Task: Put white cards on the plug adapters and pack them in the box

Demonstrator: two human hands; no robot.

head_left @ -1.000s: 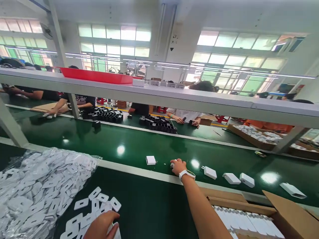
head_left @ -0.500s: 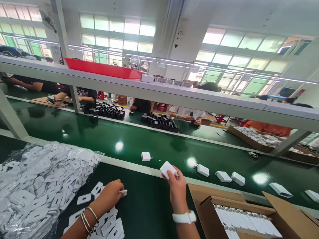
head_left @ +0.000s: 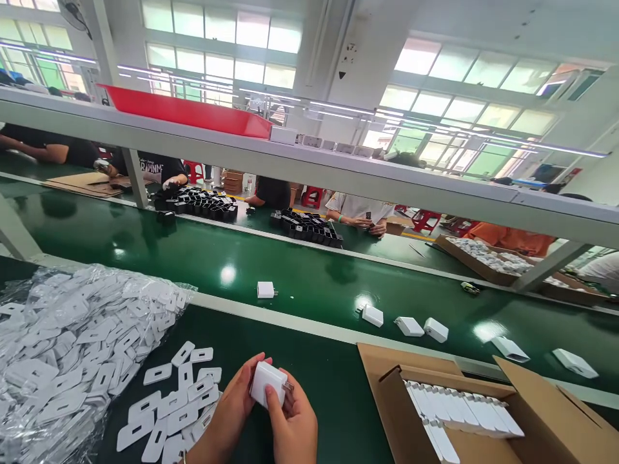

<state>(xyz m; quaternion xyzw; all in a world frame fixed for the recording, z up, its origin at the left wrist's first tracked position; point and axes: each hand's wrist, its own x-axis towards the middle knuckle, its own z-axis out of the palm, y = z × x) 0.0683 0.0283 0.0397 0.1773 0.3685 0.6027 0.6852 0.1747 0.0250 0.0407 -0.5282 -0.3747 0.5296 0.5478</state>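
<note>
Low in the middle of the head view, my right hand point(head_left: 296, 415) is closed round a white plug-in charger point(head_left: 269, 380), thumb on its broad face, metal prongs pointing right. My left hand point(head_left: 235, 403) presses its fingers against the charger's left end, where the small white slotted plate is mostly hidden between fingers and charger. Left of my hands lie several loose slotted plates point(head_left: 182, 417). Beyond them a clear plastic bag point(head_left: 97, 341) is heaped with more of the same plates.
An open cardboard box point(head_left: 382, 393) at right holds rows of white chargers. Along the green conveyor belt point(head_left: 319, 290) lie several white charger pieces, including one charger point(head_left: 265, 290) with prongs. A metal shelf point(head_left: 309, 158) crosses above, bearing a red tray point(head_left: 188, 113). Co-workers sit across the belt.
My left hand has moved right from the loose plates, bringing its plate to the charger. My right hand has come down and left with the charger. Pieces on the belt have shifted left.
</note>
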